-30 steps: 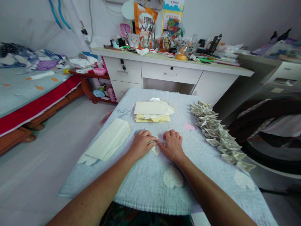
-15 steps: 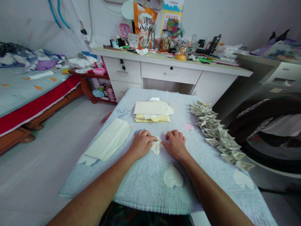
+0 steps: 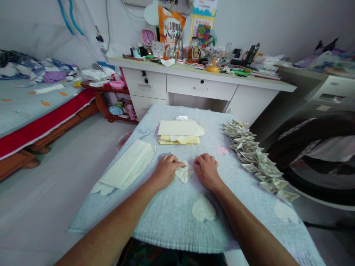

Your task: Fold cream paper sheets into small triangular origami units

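Observation:
A small printed sheet, folded into a diamond, is the folded paper (image 3: 185,174) lying flat on the cloth between my hands. My left hand (image 3: 165,170) is closed at its left corner, with the index finger reaching over the upper part and pressing it down. At the right corner, my right hand (image 3: 206,169) has its fingers curled in, and the thumb side meets the paper's edge. The undersides of both hands are hidden. Long pale paper sheets (image 3: 129,162) lie in a pile to the left. Beyond my hands sits a stack of cream and yellow paper (image 3: 179,128).
A light blue cloth (image 3: 172,218) covers the table. Rows of folded paper pieces (image 3: 256,159) with pointed tips run down its right side. Behind stands a white desk (image 3: 183,83) loaded with clutter. A bed (image 3: 47,114) is at left, a washing machine (image 3: 318,103) at right.
My hands have spread slightly apart along the folded paper, uncovering more of its left and right corners. The view has shifted a little.

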### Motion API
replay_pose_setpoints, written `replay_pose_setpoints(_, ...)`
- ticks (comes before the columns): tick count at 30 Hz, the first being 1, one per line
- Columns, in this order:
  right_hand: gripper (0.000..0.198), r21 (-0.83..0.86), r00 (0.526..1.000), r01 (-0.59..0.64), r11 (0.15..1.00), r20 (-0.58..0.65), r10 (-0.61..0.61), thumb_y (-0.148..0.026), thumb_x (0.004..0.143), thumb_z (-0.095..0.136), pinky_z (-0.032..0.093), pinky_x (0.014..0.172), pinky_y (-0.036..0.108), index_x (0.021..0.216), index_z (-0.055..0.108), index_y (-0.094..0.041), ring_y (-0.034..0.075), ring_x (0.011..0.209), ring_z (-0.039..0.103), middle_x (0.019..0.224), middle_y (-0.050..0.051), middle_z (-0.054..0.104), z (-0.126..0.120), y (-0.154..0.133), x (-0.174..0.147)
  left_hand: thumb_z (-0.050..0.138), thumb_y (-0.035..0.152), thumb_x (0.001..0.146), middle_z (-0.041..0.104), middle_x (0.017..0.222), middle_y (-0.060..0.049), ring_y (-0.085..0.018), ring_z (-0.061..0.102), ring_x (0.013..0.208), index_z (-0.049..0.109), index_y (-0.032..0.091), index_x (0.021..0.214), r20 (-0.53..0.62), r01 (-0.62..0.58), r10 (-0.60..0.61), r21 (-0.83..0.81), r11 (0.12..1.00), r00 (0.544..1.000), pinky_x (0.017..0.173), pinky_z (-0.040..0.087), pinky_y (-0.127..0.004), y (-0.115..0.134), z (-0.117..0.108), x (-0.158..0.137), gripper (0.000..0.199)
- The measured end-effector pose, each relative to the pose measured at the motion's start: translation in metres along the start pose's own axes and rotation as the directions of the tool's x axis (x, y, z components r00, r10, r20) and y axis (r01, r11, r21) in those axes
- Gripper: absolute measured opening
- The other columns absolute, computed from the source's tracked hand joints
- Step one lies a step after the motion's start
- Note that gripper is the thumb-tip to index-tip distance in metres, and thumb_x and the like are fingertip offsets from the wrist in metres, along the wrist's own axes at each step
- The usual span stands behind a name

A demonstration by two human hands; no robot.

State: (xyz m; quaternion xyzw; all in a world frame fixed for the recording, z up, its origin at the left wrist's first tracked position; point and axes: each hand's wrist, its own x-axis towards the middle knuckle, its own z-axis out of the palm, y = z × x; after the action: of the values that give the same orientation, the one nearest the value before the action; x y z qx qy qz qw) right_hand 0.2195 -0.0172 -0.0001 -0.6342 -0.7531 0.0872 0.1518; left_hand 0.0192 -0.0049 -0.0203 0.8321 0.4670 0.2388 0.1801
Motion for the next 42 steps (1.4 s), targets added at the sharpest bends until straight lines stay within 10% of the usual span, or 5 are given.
replay_pose_setpoints(10,0.013,0.113,0.997,0.078,0.991,0.005,-0.079,-0.032,0.082,0.062,0.032,0.083,0.034,0.086,0.058,-0.020,0.022,0.096,0.044,0.098,0.005,0.054,0.004,-0.007,0.001,0.054,0.008,0.074,0.061,0.109,-0.005,-0.016,0.055,0.085,0.055,0.022,0.125,-0.103,0.051,-0.084,-0.291,0.955,0.991,0.083,0.046,-0.032,0.006,-0.004,0.003,0.053)
replay_pose_setpoints(16,0.009,0.372,0.977,0.214,0.903,-0.084,-0.197,-0.026,0.083,0.058,0.036,0.086,0.032,0.088,0.053,-0.020,0.020,0.096,0.048,0.094,0.004,0.055,-0.005,-0.008,-0.001,0.062,0.024,0.076,0.051,0.061,0.006,-0.007,0.038,0.048,0.066,0.017,0.100,-0.020,0.193,-0.231,-0.483,0.854,0.973,0.049,0.031,-0.021,0.015,-0.010,0.008,0.025)
replay_pose_setpoints(23,0.041,0.854,0.995,0.094,0.512,-0.059,-0.084,-0.039,0.075,0.070,0.045,0.079,0.030,0.106,0.050,-0.021,0.017,0.087,0.055,0.097,0.004,0.061,0.003,-0.005,0.001,0.065,0.036,0.078,0.060,0.069,0.002,-0.010,0.057,0.055,0.051,0.017,0.083,0.075,0.196,-0.278,-0.877,0.438,0.958,0.049,0.040,-0.019,0.019,-0.015,0.006,0.024)
replay_pose_setpoints(29,0.029,0.994,0.986,-0.058,0.098,0.072,-0.149,-0.038,0.072,0.075,0.046,0.078,0.030,0.092,0.062,-0.021,0.016,0.079,0.060,0.085,0.001,0.067,0.006,-0.009,0.001,0.068,0.036,0.077,0.064,0.081,-0.001,-0.012,0.065,0.061,0.051,0.016,0.089,0.184,0.245,-0.224,-0.927,0.283,0.957,0.047,0.044,-0.018,0.026,-0.011,0.004,0.029)
replay_pose_setpoints(42,0.030,0.987,0.987,-0.070,0.145,0.089,-0.131,-0.045,0.082,0.063,0.042,0.062,0.026,0.084,0.069,-0.016,0.013,0.062,0.054,0.068,0.001,0.063,-0.001,-0.012,-0.005,0.072,0.024,0.075,0.064,0.075,0.001,-0.010,0.063,0.065,0.054,0.015,0.087,0.259,0.283,-0.134,-0.935,0.213,0.957,0.060,0.048,-0.022,0.018,-0.003,0.003,0.024)
